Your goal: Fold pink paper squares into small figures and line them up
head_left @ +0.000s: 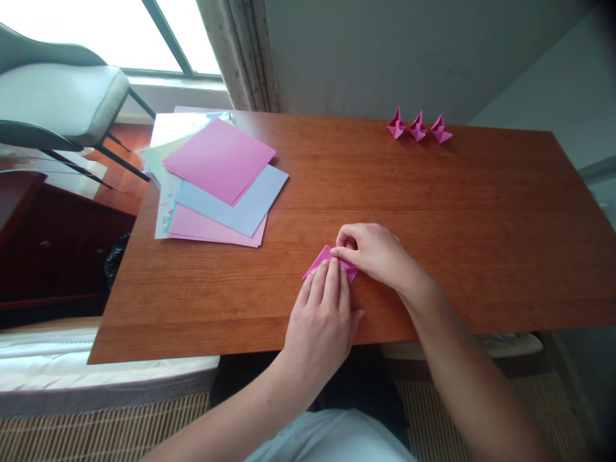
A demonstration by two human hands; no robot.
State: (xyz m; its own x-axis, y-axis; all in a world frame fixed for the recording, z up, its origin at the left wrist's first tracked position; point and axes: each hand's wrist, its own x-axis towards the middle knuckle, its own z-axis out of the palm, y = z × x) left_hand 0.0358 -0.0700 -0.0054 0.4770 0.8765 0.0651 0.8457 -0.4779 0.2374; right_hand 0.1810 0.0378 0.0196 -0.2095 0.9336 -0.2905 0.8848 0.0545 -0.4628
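Observation:
A small folded piece of pink paper (pixel 316 262) lies on the wooden table near its front edge, partly covered by my fingers. My left hand (pixel 321 311) rests on it from the front, fingers stretched out flat and pressing it to the tabletop. From the right, my right hand (pixel 370 252) pinches the paper's upper edge between thumb and index finger. The paper's lower part is hidden under my left hand. At the far edge of the table stand three folded pink paper figures (pixel 417 127) in a row, with pointed tips.
Pink and light blue paper sheets (pixel 221 160) lie stacked on printed sheets at the table's left end. Beyond the wooden table (pixel 481 224) are a wall and a curtain (pixel 245 51). A grey chair (pixel 62 96) stands at the far left by the window.

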